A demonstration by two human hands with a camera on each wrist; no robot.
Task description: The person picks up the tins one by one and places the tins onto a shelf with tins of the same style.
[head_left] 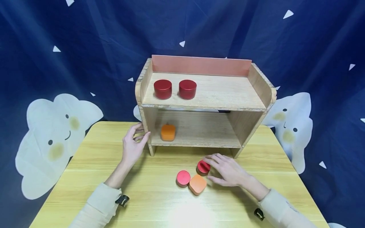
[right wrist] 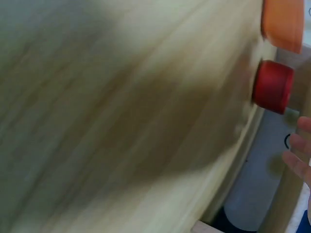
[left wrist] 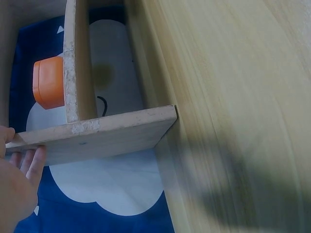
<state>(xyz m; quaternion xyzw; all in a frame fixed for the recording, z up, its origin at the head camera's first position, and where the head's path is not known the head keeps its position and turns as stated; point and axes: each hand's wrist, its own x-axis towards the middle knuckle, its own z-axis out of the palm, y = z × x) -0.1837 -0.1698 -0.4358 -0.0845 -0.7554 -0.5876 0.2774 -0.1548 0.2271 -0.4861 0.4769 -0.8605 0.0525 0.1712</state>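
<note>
Navy curtain (head_left: 119, 34) with white triangles behind a light wood table (head_left: 151, 202). From where I stand, left to right: smiling cloud print (head_left: 42, 133) at the far left, then the left hand (head_left: 133, 148), thumb and fingers gripping the left side panel (head_left: 144, 120) of a two-deck wooden shelf unit (head_left: 222, 93). Upper deck, left half: two dark red cylinders, left one (head_left: 163, 89) and right one (head_left: 187, 90), upright, small gap between. Lower deck, left end: orange block (head_left: 168, 133). Table, in front of the unit: pinkish-red round block (head_left: 183, 178), then orange rounded-square block (head_left: 197, 184) right beside it; can't call contact. Red round block (head_left: 203, 168) sits just behind the orange one, under the right hand's fingertips; can't tell if they touch. Right hand (head_left: 228, 171) itself: fingers spread, lightly bent, nothing held. Second cloud print (head_left: 296, 123) far right.
</note>
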